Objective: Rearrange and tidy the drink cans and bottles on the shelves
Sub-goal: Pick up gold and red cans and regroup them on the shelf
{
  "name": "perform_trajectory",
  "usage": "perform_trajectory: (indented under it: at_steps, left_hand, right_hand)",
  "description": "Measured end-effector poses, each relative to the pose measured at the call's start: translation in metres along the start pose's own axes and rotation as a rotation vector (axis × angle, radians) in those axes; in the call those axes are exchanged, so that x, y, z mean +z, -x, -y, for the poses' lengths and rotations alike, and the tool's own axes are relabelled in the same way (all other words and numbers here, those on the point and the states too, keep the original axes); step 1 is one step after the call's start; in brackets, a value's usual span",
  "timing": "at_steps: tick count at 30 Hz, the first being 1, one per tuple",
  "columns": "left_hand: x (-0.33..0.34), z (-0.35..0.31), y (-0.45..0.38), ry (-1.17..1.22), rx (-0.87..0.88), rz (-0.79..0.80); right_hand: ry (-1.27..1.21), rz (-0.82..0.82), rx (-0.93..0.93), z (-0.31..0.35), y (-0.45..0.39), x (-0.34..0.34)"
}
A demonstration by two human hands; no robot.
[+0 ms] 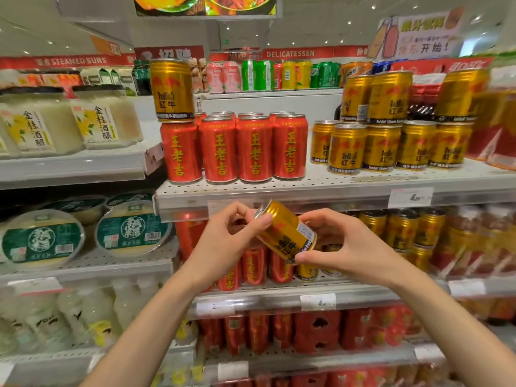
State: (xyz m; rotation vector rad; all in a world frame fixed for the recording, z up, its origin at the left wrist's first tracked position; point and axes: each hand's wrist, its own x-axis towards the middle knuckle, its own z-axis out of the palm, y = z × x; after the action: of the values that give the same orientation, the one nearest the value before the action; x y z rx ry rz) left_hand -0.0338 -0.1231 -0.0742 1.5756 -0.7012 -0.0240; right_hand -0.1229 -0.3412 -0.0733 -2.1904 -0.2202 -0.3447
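A gold Red Bull can is tilted in front of the shelf edge, held between both hands. My left hand pinches its top rim and my right hand grips its lower end. Above, on the upper shelf, stands a row of red cans. One lone gold can sits on top of the leftmost red can. To the right, gold Red Bull cans are stacked in two layers.
Glass jars and round green-lidded tubs fill the left shelves. Lower shelves hold more red cans, gold cans and red packs. Price tags line the shelf edges. Mixed cans stand on the far top shelf.
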Motion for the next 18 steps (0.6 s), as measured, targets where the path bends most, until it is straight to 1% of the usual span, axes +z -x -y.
perform_trajectory:
  at_steps: [2,5,11,16,18]
  left_hand:
    - [0.024,-0.002,-0.004,0.025,-0.021,0.003]
    - [0.069,-0.006,-0.014,0.031,-0.005,0.004]
    - [0.169,-0.027,-0.037,0.068,0.007,-0.055]
    - [0.225,-0.047,-0.058,0.011,0.034,-0.104]
    - [0.242,-0.054,-0.065,0.038,0.039,-0.129]
  right_hand:
    - [-0.004,-0.005,0.004,-0.014,0.006,-0.020]
    - [0.019,-0.009,-0.006,-0.038,0.019,-0.058]
    - [0.052,-0.011,-0.020,-0.082,0.042,-0.151]
    - [0.033,-0.033,-0.066,-0.099,0.050,-0.207]
    - [0.011,-0.033,-0.088,-0.103,0.052,-0.221]
